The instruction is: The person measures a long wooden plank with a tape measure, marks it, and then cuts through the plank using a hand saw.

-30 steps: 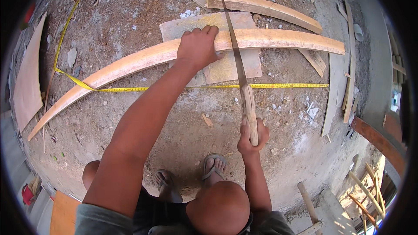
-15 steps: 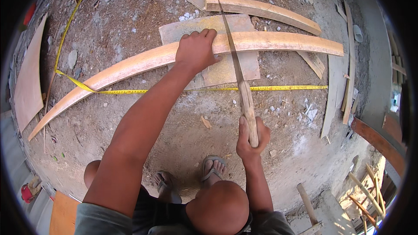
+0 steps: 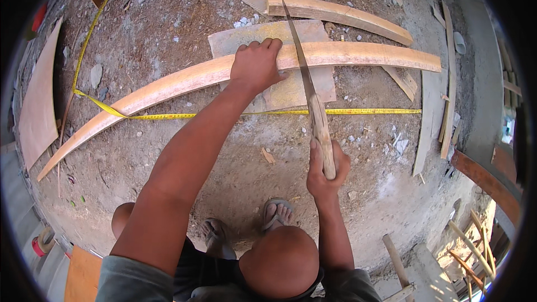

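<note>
Since the earlier frames, little has shifted: the saw blade's tip now reaches further over the upper curved piece, and the left hand has stayed put on the long plank. Head view: the left hand (image 3: pixel 256 66) lies palm-down on the curved wooden plank (image 3: pixel 168 86), fingers spread flat and hooked over its far edge, pressing it against the flat board (image 3: pixel 291 92) underneath. The right hand (image 3: pixel 327 170) is wrapped tightly around the wooden handle of the hand saw (image 3: pixel 305 81), fingers closed fully on it. The saw blade crosses the curved plank just right of the left hand, touching it, and runs away from the person toward a second, shorter curved piece (image 3: pixel 341 17) lying further out on the ground. A yellow tape measure (image 3: pixel 224 114) is stretched across the dirt floor (image 3: pixel 168 28) on the near side of the plank, passing under the saw handle. Two sandalled feet (image 3: pixel 246 226) stand below the hands. Loose wooden strips (image 3: pixel 447 106) lie at the right.
</note>
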